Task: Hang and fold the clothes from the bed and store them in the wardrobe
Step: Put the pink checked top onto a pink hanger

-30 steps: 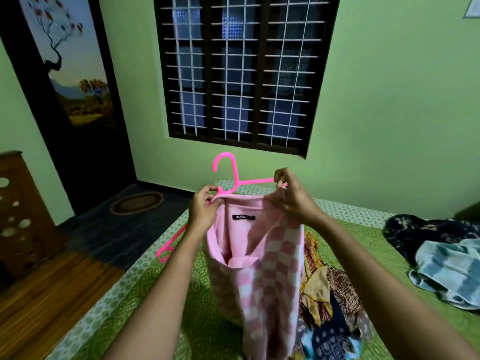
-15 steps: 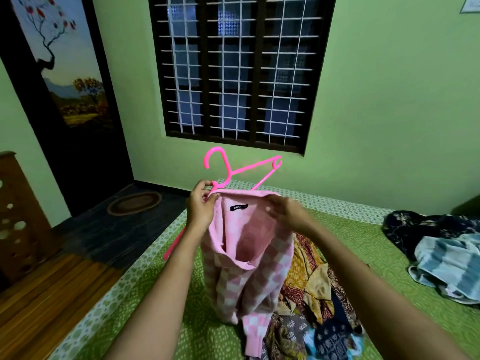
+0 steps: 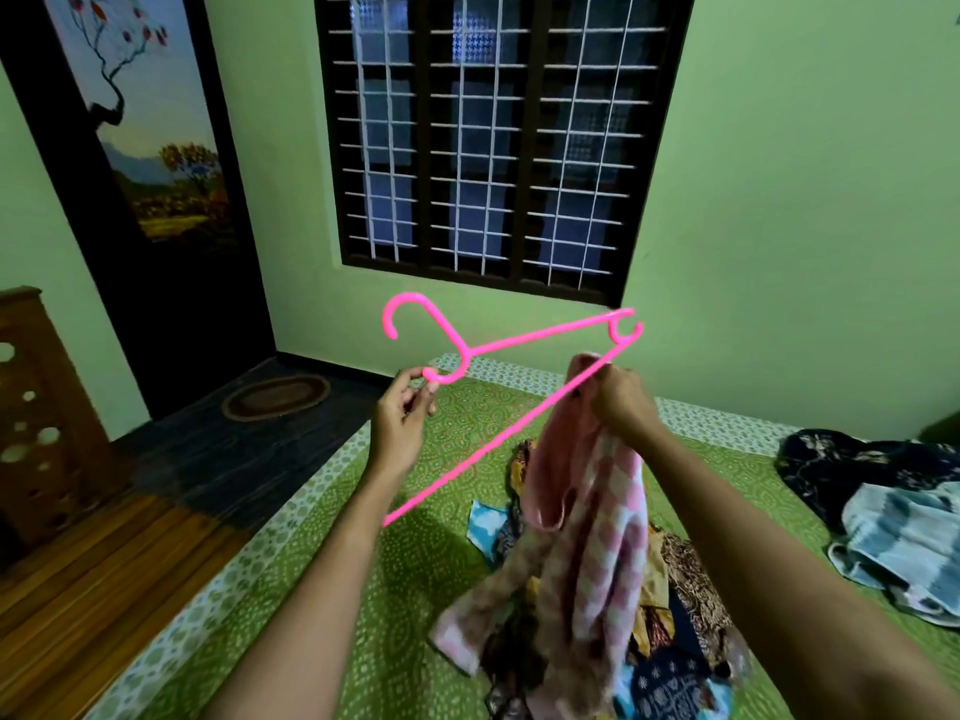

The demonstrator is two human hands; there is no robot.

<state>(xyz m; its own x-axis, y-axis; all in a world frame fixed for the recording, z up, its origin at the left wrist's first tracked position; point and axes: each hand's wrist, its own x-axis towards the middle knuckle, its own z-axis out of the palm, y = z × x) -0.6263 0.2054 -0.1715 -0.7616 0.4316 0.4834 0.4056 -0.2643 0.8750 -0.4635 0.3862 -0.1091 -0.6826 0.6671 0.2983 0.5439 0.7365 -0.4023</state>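
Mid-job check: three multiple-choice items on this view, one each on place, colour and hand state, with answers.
1. The pink-and-white checked garment hangs: A) from the right hand; B) on the window grille; C) on the floor.
2. The thin plastic hanger is: A) blue; B) white; C) pink.
3. The left hand: A) lies flat on the bed; B) pinches the hanger below its hook; C) grips the garment.
Answers: 1A, fingers clutch its top; 2C, pink throughout; 3B, fingertips close on its neck.

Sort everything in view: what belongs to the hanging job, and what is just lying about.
Job: pink hanger, pinched by left hand; pink checked top, gripped by right hand; clothes pile; striped heap; bed.
Lying about: oval mat; wooden cabinet; window.
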